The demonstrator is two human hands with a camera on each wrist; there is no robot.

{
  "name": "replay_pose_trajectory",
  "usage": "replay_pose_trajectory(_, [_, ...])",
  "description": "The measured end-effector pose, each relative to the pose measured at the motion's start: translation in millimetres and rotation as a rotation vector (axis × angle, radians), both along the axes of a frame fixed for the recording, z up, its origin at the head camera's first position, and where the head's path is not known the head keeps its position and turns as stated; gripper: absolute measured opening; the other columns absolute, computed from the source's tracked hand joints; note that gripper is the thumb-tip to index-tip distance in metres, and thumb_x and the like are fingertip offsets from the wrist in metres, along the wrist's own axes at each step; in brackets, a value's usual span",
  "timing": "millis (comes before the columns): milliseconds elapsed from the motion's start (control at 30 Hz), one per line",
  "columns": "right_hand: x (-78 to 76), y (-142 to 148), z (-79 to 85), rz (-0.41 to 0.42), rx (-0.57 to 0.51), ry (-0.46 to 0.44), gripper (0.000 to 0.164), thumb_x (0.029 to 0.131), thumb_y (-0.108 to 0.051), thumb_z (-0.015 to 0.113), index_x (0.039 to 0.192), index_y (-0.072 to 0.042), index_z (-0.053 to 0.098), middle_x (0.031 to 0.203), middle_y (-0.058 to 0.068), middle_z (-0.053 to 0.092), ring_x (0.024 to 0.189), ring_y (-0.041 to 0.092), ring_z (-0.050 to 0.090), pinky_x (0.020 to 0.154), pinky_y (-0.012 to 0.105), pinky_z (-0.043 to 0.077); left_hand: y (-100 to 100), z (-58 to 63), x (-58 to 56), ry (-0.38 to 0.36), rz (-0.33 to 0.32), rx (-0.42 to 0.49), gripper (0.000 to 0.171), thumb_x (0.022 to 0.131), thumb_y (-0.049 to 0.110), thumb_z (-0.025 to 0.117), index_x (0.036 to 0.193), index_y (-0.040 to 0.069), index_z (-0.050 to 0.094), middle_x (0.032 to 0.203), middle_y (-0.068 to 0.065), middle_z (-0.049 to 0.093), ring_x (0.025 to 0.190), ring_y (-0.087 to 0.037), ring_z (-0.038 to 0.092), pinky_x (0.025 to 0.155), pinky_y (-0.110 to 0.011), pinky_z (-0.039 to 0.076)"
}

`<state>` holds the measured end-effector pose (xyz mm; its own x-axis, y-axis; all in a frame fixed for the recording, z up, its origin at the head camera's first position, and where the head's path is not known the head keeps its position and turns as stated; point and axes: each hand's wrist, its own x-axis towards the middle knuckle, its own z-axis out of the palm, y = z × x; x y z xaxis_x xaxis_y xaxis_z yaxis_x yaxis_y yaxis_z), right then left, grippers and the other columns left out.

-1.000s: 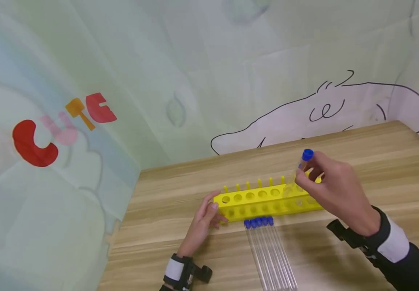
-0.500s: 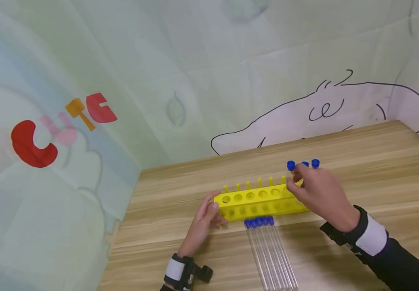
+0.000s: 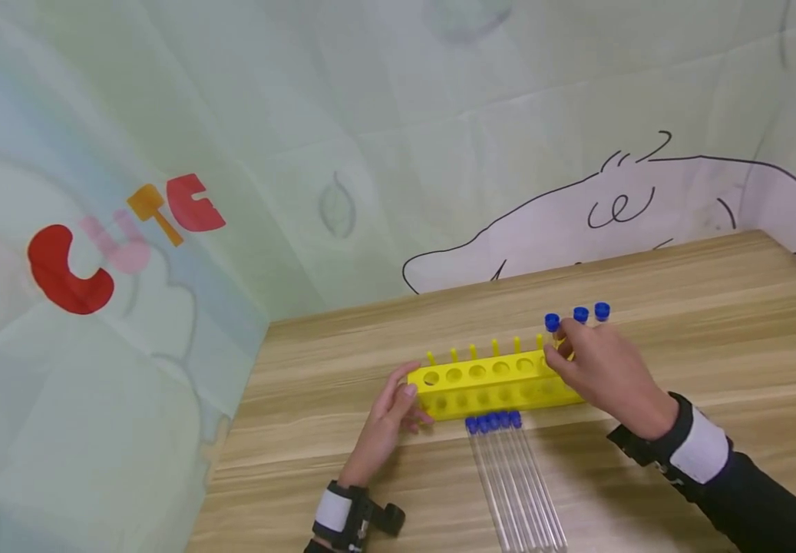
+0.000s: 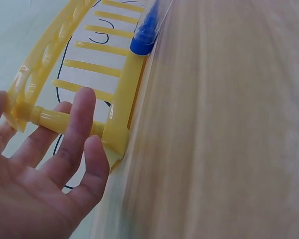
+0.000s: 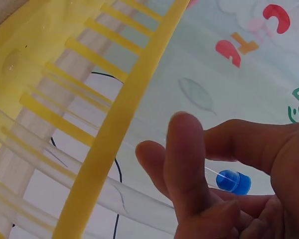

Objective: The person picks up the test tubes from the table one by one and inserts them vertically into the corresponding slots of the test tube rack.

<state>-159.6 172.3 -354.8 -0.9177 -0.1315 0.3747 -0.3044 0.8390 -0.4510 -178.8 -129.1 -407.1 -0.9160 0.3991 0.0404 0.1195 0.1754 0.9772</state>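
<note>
My left hand point(image 3: 387, 418) holds the left end of a yellow test tube rack point(image 3: 487, 395); in the left wrist view its fingers bend around the end post of the rack point(image 4: 122, 99). Between thumb and fingers, my right hand point(image 3: 615, 372) pinches a clear test tube with a blue cap point(image 3: 553, 322). This tube stands upright in the rack, and in the right wrist view its cap point(image 5: 233, 182) shows beyond the fingers. Two more blue-capped tubes point(image 3: 580, 314) rise behind the right hand, which hides the rack's right end.
Several clear test tubes point(image 3: 518, 484) with blue caps lie side by side on the wooden table point(image 3: 287, 430), in front of the rack. Short yellow pegs point(image 3: 495, 347) line the rack's back. A printed cloth point(image 3: 370, 153) hangs behind the table.
The right hand has moved left and down with its tube, which has gone from tilted to upright in the rack. Two capped tubes behind the hand have come into sight. The left hand stays put.
</note>
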Motion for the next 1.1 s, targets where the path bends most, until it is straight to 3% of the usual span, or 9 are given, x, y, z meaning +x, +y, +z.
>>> replay_pose_trajectory(100, [1.4,1,2.2,-0.003,0.012,-0.023,0.022,0.084,-0.019,0.062,0.085,0.003,0.060,0.064,0.009,0.061,0.038,0.007,0.038,0.035,0.025,0.035,1,1.5,0.6,-0.001,0.000,-0.010,0.041,0.100,0.027,0.033,0.139,0.015,0.031,0.106,-0.023,0.056,0.086,-0.039,0.057,0.071,-0.046,0.047])
replay_pose_trajectory(267, [10.1,0,9.1,0.003,0.066,-0.097,0.029,0.084,-0.029,0.064,0.073,-0.003,0.059,0.048,-0.002,0.038,0.039,0.011,0.034,0.038,0.026,0.027,-1,-2.9,-3.6,-0.016,-0.010,-0.002,0.041,0.100,0.027,0.032,0.140,0.016,0.030,0.108,-0.025,0.055,0.087,-0.040,0.056,0.073,-0.049,0.046])
replay_pose_trajectory(367, [14.5,-5,8.2,0.060,0.080,-0.165,0.026,0.084,-0.029,0.063,0.073,-0.005,0.059,0.051,-0.003,0.041,0.041,0.011,0.036,0.040,0.026,0.031,-3,-11.1,-8.3,-0.021,-0.007,0.007,0.041,0.100,0.031,0.033,0.139,0.021,0.031,0.109,-0.022,0.056,0.086,-0.036,0.057,0.072,-0.046,0.047])
replay_pose_trajectory(533, [14.7,-28,-15.7,0.161,0.108,-0.323,0.016,0.081,-0.021,0.064,0.072,-0.010,0.058,0.053,-0.003,0.045,0.043,0.010,0.038,0.040,0.025,0.031,-6,-24.2,-13.3,-0.004,0.018,0.001,0.042,0.097,0.041,0.035,0.137,0.028,0.034,0.106,-0.016,0.058,0.083,-0.031,0.059,0.069,-0.040,0.048])
replay_pose_trajectory(700, [16.9,-49,-46.2,0.208,0.137,-0.500,0.021,0.082,-0.021,0.063,0.064,-0.014,0.054,0.050,-0.005,0.043,0.042,0.010,0.039,0.039,0.025,0.028,-6,-28.4,-13.7,0.017,0.013,0.010,0.043,0.097,0.042,0.036,0.137,0.027,0.033,0.106,-0.018,0.058,0.082,-0.031,0.059,0.068,-0.040,0.048])
replay_pose_trajectory(867, [20.1,-56,-59.5,0.230,0.120,-0.521,0.031,0.085,-0.018,0.057,0.055,-0.016,0.049,0.046,-0.006,0.040,0.038,0.009,0.039,0.037,0.023,0.026,-6,-27.8,-13.2,0.001,0.009,0.014,0.041,0.097,0.042,0.035,0.136,0.029,0.034,0.110,-0.016,0.057,0.084,-0.032,0.059,0.069,-0.040,0.047])
replay_pose_trajectory(1100, [20.1,-57,-61.4,0.222,0.089,-0.552,0.030,0.081,-0.014,0.057,0.053,-0.016,0.049,0.044,-0.006,0.040,0.037,0.009,0.037,0.036,0.022,0.024,-7,-26.6,-13.4,-0.006,-0.006,0.021,0.041,0.099,0.039,0.033,0.138,0.029,0.032,0.114,-0.018,0.056,0.086,-0.034,0.058,0.070,-0.041,0.047])
